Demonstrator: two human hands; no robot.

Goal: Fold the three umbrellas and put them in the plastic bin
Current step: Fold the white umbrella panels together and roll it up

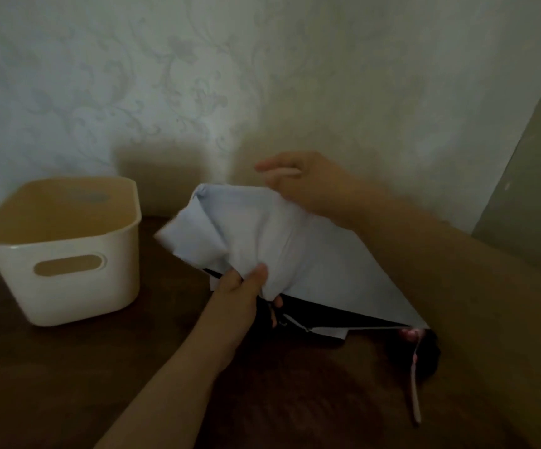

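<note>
Nearest the viewer, a pink strap (415, 387) hangs from the low right end of the umbrella (295, 244), over the dark wooden tabletop (68, 367). The umbrella is a pale blue canopy, partly gathered into loose folds, with a black underside and a thin metal rib showing along its lower edge. It is held above the tabletop, slanting from low right to upper left, just right of the plastic bin (65, 254).

The left hand (246, 286) reaches in from below, forearm angled up and to the right; its thumb lies on the blue cloth and its fingers curl under the bunched fabric, gripping the umbrella at mid-length. The right hand (304, 186) comes in from the right, forearm crossing above the canopy; it meets the cloth at its upper edge with fingers loosely extended toward the left. Motion blur hides whether they pinch the fabric or only rest on it.

The plastic bin is cream-coloured, with rounded corners and an oval handle slot in its near wall. It stands upright at the left, close to the tabletop's far edge, its mouth unobstructed. Bare tabletop separates it from the umbrella. Behind stands a patterned wall (197, 76).
</note>
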